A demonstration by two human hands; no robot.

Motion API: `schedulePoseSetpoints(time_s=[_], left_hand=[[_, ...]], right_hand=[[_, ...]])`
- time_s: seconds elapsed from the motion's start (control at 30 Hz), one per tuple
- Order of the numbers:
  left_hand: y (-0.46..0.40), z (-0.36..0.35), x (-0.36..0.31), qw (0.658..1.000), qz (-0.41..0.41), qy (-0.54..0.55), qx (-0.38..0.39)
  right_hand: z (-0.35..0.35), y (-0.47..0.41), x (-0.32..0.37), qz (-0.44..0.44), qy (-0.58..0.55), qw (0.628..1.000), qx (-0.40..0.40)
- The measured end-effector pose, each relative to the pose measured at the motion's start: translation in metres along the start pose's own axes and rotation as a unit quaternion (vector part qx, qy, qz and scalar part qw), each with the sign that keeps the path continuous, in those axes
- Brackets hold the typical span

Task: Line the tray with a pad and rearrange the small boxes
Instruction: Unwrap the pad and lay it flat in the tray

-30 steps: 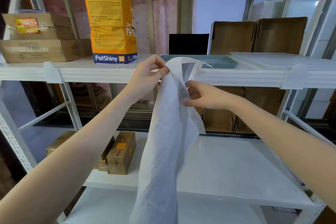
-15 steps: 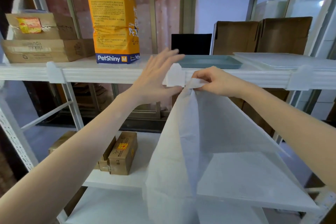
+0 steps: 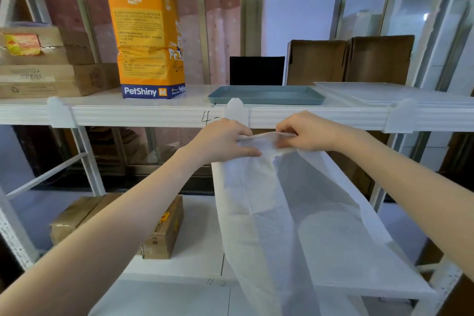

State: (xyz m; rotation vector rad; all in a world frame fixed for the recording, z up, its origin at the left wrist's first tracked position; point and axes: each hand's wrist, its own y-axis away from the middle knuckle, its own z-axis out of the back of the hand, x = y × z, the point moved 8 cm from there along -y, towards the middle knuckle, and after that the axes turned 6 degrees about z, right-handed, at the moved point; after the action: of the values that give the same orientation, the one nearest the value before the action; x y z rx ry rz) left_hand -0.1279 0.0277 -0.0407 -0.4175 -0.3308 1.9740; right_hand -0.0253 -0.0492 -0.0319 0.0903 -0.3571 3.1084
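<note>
Two bare forearms reach forward from the bottom corners and meet at the middle, just below the front edge of the upper shelf [image 3: 143, 115]. The left hand [image 3: 225, 140] and the right hand [image 3: 306, 132] sit close together, knuckles up, each with fingers pinched shut on the top edge of a thin white pad [image 3: 287, 213]. The pad hangs down from both grips in loose folds and runs out of view at the bottom; its lower edge is cut off, and its top edge is bunched between the hands, so the fingertips are partly hidden. Behind the left forearm, on the lower shelf [image 3: 202, 228], lie small brown boxes [image 3: 164, 231], partly covered by the arm, so their number is hard to tell. Farther back, on the upper shelf, a flat blue tray [image 3: 266, 95] sits just above the hands, bare inside. To its left stands a tall orange bag [image 3: 147, 31] marked PetShiny M, then stacked cardboard boxes [image 3: 46, 64] at the far left. A white lid-like panel [image 3: 384, 93] lies right of the tray.
</note>
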Motion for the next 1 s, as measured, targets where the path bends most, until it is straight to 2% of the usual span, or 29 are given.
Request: schedulePoseSetpoints(time_s=[0.17,0.37,0.5,0.67,0.8,0.93,1.0], left_hand=[[-0.008,0.012,0.002,0.994,0.018,-0.092,-0.049],[-0.005,0.028,0.024,0.987,0.079,-0.121,-0.076],[0.001,0.025,0.046,0.984,0.134,-0.101,-0.063],[0.006,0.013,0.057,0.971,0.18,-0.158,-0.028],[0.009,0.007,0.07,0.969,0.238,-0.051,-0.032],[0.01,0.007,0.073,0.962,0.262,0.059,-0.047],[0.01,0.007,0.069,0.961,0.254,0.104,-0.029]], right_hand=[[0.003,0.006,-0.018,-0.033,0.057,0.998,-0.006],[0.009,0.021,-0.05,-0.087,0.079,0.993,-0.029],[0.013,0.025,-0.05,-0.079,0.049,0.994,-0.053],[0.032,0.025,-0.024,-0.054,0.003,0.993,-0.105],[0.04,0.028,0.018,-0.004,-0.078,0.991,-0.106],[0.028,0.033,0.07,0.073,-0.142,0.986,-0.037],[0.015,0.037,0.097,0.103,-0.188,0.977,0.017]])
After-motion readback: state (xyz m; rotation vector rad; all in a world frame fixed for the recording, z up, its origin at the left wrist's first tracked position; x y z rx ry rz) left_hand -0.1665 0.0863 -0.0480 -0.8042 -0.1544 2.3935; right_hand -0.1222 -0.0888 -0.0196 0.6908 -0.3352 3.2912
